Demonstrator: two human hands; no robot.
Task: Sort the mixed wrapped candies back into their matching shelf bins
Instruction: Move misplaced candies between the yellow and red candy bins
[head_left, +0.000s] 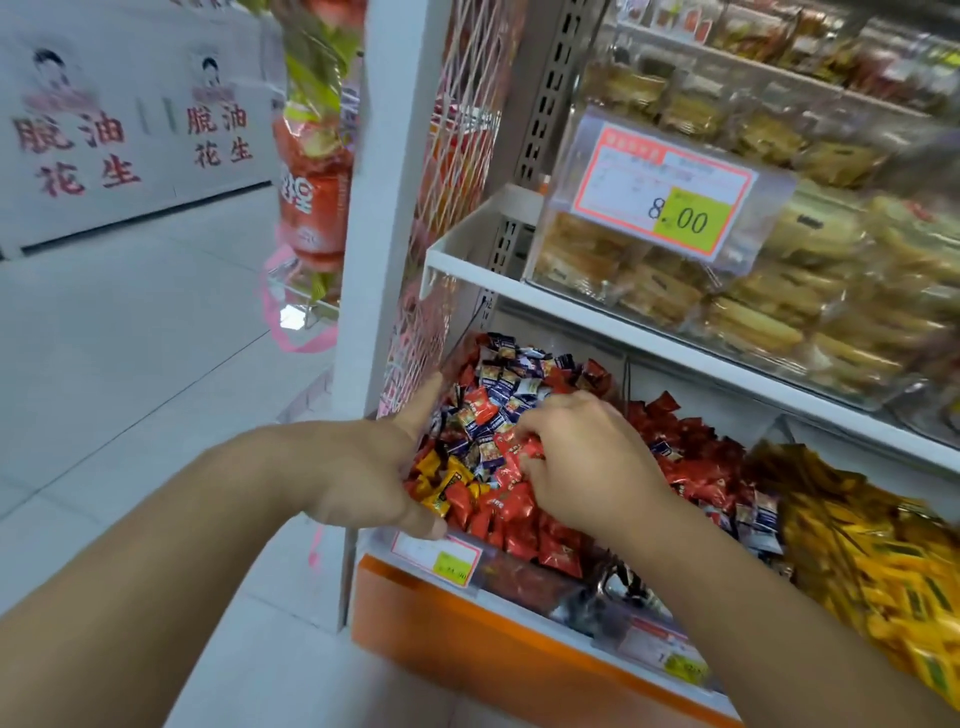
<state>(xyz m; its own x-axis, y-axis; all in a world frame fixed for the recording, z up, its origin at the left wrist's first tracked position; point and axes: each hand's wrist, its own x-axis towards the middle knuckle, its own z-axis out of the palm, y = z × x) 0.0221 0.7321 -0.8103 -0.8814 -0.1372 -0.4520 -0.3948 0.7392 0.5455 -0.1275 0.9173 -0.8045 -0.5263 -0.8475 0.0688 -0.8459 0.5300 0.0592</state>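
Observation:
A clear shelf bin at the left end of the lower shelf holds mixed wrapped candies: red ones, blue-and-white ones and a few yellow ones. My left hand rests on the bin's left front corner, index finger straight up along the side wall, thumb on the front rim. My right hand is down in the pile, fingers curled and pinching red candies. To the right lie a bin of red candies and a bin of yellow candies.
A white shelf sits close above the bins, carrying clear boxes of wrapped pastries with an 8.00 price tag. A white upright post and hanging snack bags stand left. Grey aisle floor lies to the left.

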